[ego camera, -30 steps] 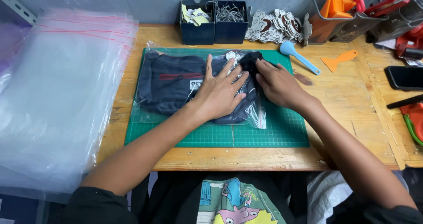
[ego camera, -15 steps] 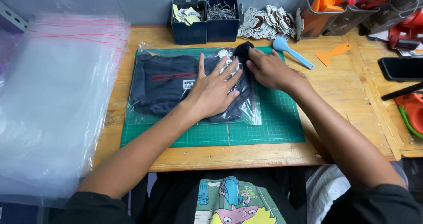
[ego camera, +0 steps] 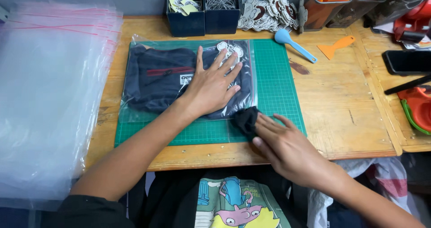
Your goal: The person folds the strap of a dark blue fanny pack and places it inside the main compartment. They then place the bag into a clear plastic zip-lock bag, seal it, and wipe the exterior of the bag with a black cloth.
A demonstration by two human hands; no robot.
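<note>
Inside clear bag (ego camera: 134,116), dark garment (ego camera: 157,82)

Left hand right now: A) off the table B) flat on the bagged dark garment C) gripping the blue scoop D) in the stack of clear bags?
B: the left hand lies palm down, fingers spread, on the bagged garment on the green mat; the scoop lies untouched beyond it.
</note>
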